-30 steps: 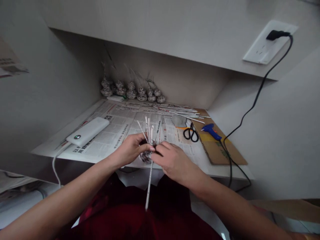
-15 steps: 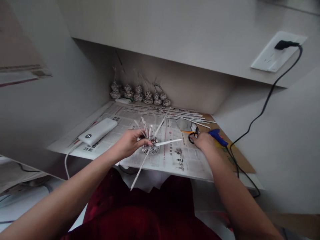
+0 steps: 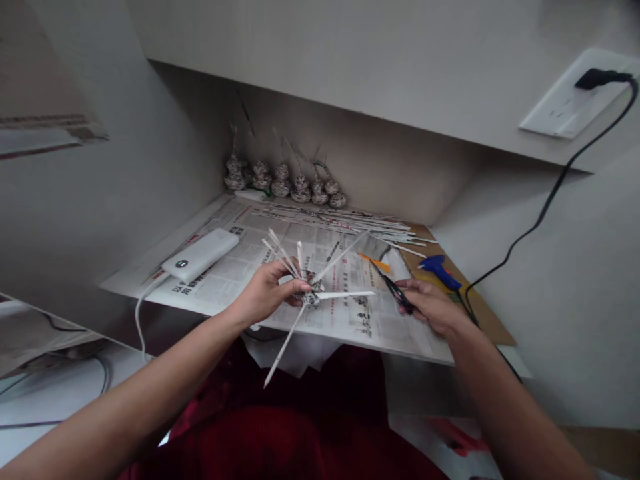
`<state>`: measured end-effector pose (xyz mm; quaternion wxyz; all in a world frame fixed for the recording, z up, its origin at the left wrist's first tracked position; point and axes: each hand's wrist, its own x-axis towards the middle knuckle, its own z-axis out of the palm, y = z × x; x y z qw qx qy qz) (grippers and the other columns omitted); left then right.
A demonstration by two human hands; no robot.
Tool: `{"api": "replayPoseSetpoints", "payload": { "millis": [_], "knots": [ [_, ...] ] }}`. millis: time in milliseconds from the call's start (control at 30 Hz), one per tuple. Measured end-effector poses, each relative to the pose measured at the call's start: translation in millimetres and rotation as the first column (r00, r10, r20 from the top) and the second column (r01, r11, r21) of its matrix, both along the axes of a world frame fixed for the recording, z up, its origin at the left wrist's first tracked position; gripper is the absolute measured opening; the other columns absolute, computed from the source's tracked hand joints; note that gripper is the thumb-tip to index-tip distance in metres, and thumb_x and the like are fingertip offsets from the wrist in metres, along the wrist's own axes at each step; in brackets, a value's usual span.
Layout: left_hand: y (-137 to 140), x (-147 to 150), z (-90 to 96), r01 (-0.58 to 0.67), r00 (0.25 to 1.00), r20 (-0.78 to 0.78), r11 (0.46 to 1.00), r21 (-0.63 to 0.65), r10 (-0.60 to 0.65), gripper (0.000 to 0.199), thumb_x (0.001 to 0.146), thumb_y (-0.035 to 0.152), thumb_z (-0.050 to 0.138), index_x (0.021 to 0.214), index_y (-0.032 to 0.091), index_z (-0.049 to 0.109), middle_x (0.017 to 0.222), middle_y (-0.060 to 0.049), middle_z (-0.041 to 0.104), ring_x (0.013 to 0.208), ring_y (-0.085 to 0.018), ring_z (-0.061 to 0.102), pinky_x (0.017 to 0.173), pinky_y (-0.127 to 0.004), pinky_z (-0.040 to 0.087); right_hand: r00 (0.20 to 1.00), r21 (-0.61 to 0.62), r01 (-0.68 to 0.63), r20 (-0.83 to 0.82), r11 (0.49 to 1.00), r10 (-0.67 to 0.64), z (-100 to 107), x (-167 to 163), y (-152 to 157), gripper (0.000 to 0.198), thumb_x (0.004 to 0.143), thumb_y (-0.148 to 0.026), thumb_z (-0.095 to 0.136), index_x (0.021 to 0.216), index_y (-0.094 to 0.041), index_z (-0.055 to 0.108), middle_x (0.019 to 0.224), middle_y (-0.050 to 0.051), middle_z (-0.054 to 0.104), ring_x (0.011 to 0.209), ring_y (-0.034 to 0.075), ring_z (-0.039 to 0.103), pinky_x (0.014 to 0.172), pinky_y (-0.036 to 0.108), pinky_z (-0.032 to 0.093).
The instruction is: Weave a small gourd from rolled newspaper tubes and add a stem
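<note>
My left hand [image 3: 277, 288] is closed on a small woven newspaper piece [image 3: 313, 298], from which several rolled paper sticks fan out in different directions. It is held over the front part of the newspaper-covered board. To its right, my right hand [image 3: 429, 303] grips black scissors [image 3: 396, 291] by the handles, with the blades pointing up and to the left. An orange tool [image 3: 375, 261], its kind unclear, lies close to the scissor blades. A blue glue gun [image 3: 437, 270] rests beyond my right hand on the cardboard.
Several gourd-shaped woven paper pieces [image 3: 301, 190] stand along the back wall. Rolled paper sticks [image 3: 345, 219] lie in front of them. A white power bank [image 3: 201, 255] with a cable is at the left. A black cord [image 3: 537, 223] hangs from the wall socket [image 3: 565, 110] at the right.
My right hand has lifted the scissors from beside the orange tool and brought them nearer me, blades now showing. My left hand still holds the woven piece, slightly turned.
</note>
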<state>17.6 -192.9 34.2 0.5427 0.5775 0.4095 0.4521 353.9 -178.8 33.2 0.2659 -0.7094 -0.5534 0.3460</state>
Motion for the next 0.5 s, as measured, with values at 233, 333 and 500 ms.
{"api": "replayPoseSetpoints", "payload": {
  "millis": [233, 333, 500],
  "knots": [
    [-1.6, 8.8, -5.2, 0.027, 0.994, 0.106, 0.996, -0.087, -0.017, 0.025, 0.072, 0.032, 0.072, 0.083, 0.015, 0.056, 0.081, -0.001, 0.061, 0.069, -0.013, 0.063, 0.056, -0.03, 0.062, 0.805, -0.068, -0.248, -0.569, 0.966, 0.167, 47.3, -37.7, -80.3, 0.046, 0.064, -0.051, 0.076, 0.093, -0.017, 0.065, 0.069, 0.0, 0.058, 0.046, 0.005, 0.044, 0.041, 0.018, 0.032],
    [-3.0, 12.3, -4.6, 0.012, 0.993, 0.116, 0.996, -0.092, -0.002, 0.027, 0.072, 0.032, 0.072, 0.083, 0.015, 0.055, 0.081, 0.0, 0.061, 0.07, -0.014, 0.063, 0.056, -0.03, 0.062, 0.76, -0.154, -0.428, -0.594, 0.891, 0.262, 56.8, -64.6, -102.7, 0.043, 0.064, -0.047, 0.078, 0.09, -0.015, 0.067, 0.068, 0.001, 0.059, 0.047, 0.006, 0.046, 0.044, 0.019, 0.036],
    [-7.9, 13.4, -1.3, 0.004, 0.999, 0.047, 0.999, -0.048, -0.002, 0.023, 0.073, 0.03, 0.07, 0.084, 0.015, 0.055, 0.083, -0.002, 0.062, 0.071, -0.012, 0.062, 0.056, -0.025, 0.06, 0.81, -0.232, -0.446, -0.516, 0.865, 0.279, 43.7, -85.5, -106.2, 0.033, 0.068, -0.044, 0.077, 0.085, -0.017, 0.068, 0.062, -0.001, 0.056, 0.044, 0.004, 0.041, 0.039, 0.017, 0.029]
  ]
}}
